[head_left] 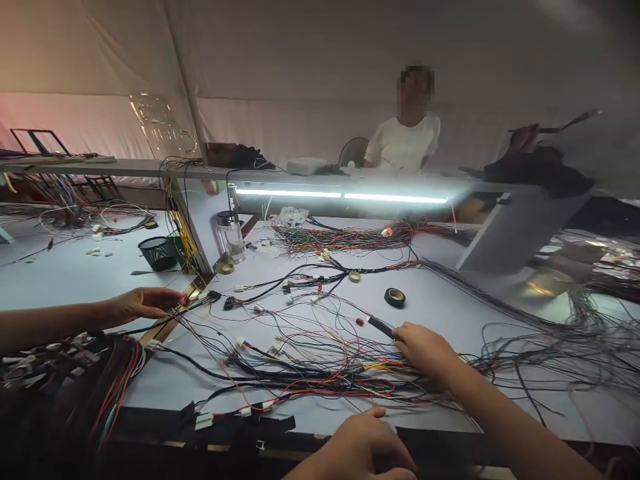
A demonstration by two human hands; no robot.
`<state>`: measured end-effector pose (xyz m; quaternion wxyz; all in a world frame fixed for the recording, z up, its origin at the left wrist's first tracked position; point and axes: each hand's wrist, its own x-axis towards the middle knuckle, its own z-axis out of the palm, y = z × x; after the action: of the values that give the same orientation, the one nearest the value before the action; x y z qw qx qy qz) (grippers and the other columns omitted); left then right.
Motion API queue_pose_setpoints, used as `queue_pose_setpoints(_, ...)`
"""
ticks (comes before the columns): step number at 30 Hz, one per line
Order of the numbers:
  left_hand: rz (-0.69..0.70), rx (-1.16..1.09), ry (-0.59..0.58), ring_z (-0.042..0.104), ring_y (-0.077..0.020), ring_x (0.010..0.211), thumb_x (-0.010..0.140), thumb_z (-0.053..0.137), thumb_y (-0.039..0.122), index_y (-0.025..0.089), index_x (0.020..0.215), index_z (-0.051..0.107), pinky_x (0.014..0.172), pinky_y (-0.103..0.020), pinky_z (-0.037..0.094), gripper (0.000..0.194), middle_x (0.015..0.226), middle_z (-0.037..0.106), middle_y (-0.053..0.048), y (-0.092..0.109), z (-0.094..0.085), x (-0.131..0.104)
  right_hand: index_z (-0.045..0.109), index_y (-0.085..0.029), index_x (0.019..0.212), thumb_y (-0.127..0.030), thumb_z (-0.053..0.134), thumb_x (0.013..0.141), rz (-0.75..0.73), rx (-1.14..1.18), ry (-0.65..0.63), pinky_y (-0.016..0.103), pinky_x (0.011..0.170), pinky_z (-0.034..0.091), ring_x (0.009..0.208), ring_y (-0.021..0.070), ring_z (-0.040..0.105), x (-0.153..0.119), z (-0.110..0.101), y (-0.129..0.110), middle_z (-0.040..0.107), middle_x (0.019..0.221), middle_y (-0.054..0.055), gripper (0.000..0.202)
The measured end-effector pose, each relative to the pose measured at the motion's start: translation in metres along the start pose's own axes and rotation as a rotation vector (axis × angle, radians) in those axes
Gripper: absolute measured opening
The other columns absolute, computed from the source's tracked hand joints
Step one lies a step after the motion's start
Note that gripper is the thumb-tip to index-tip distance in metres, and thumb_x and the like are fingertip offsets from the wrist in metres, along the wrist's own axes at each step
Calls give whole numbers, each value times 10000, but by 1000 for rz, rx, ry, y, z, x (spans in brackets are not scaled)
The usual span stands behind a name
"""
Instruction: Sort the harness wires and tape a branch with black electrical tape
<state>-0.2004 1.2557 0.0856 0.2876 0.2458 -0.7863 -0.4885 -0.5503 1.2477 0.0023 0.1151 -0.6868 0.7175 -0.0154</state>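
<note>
My left hand (pixel 357 448) is at the bottom centre, by the table's front edge, its fingers curled and its thumb stretched out. What it may hold is hidden. Further right, my right hand (pixel 425 348) grips a slim black tool (pixel 383 327) with a pale tip. Under and beside that hand runs a long wire bundle (pixel 310 380). A small red connector (pixel 359 321) lies just left of the tool's tip. Behind it is a roll of black tape (pixel 395 297). Several white connectors lie among the loose wires.
Another person's hand (pixel 145 304) reaches in from the left and pinches wires near a black connector (pixel 214 295). Behind stand a glass jar (pixel 233 241) and a mesh cup (pixel 157 255). A person (pixel 405 143) in white is beyond the shelf (pixel 310 177). Wires spread across the right side.
</note>
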Motion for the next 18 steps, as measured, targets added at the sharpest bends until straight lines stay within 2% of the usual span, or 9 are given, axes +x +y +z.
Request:
queue_pose_setpoints(2, -27, 32, 143, 674, -196, 965, 884, 377, 585, 318, 919, 687, 843, -408, 501, 411, 845, 705, 18, -6, -88, -19, 675, -213, 957, -221, 499, 809, 36, 10, -18, 338, 696, 416, 916, 271, 602, 15, 1, 5, 654, 1012, 98, 230)
queue_pose_setpoints(4, -169, 197, 402, 700, -182, 825, 858, 426, 550, 307, 830, 693, 764, -398, 522, 362, 760, 688, 73, -30, -170, -39, 668, -216, 922, -206, 545, 756, 66, 26, -54, 337, 656, 395, 868, 272, 604, 25, 2, 13, 663, 946, 94, 207)
queue_pose_setpoints(5, -228, 268, 469, 699, -181, 766, 828, 464, 546, 287, 772, 695, 744, -393, 527, 351, 729, 683, 74, -44, -202, -48, 664, -217, 887, -198, 571, 722, 77, 35, -74, 337, 638, 385, 840, 274, 604, 28, 2, 16, 665, 902, 92, 190)
queue_pose_setpoints(7, -256, 344, 486, 686, -179, 673, 731, 563, 563, 278, 722, 699, 702, -390, 539, 316, 688, 675, 71, -72, -247, -62, 645, -216, 794, -177, 612, 657, 86, 46, -104, 341, 611, 366, 790, 280, 600, 35, 3, 21, 657, 827, 95, 146)
queue_pose_setpoints(9, -210, 427, 342, 678, -178, 638, 621, 677, 541, 297, 754, 717, 663, -385, 550, 281, 707, 685, 74, -90, -268, -68, 621, -224, 751, -158, 633, 611, 73, 56, -115, 345, 601, 352, 766, 283, 592, 41, 6, 22, 647, 798, 100, 155)
queue_pose_setpoints(11, -163, 549, 120, 687, -189, 660, 556, 749, 492, 319, 828, 729, 654, -385, 556, 323, 741, 699, 72, -98, -275, -67, 613, -239, 778, -162, 643, 588, 36, 79, -121, 341, 598, 348, 754, 274, 584, 45, 11, 21, 645, 800, 92, 207)
queue_pose_setpoints(13, -123, 641, -17, 699, -204, 701, 527, 776, 477, 333, 867, 731, 666, -392, 558, 373, 761, 709, 66, -100, -275, -65, 615, -242, 821, -170, 637, 571, -21, 137, -155, 323, 589, 351, 728, 246, 575, 48, 14, 19, 641, 780, 65, 260)
queue_pose_setpoints(15, -99, 664, -36, 705, -216, 727, 494, 781, 505, 335, 842, 735, 682, -404, 555, 390, 776, 719, 60, -99, -274, -63, 622, -223, 819, -194, 614, 584, -96, 200, -215, 297, 578, 361, 694, 209, 565, 49, 12, 19, 624, 730, 33, 237)
queue_pose_setpoints(18, -153, 615, 74, 708, -231, 787, 522, 734, 563, 307, 782, 734, 766, -470, 525, 364, 802, 723, 55, -88, -268, -61, 628, -201, 854, -329, 536, 735, -213, 423, -218, 270, 604, 422, 705, 178, 572, 50, -4, 27, 616, 742, 22, 198)
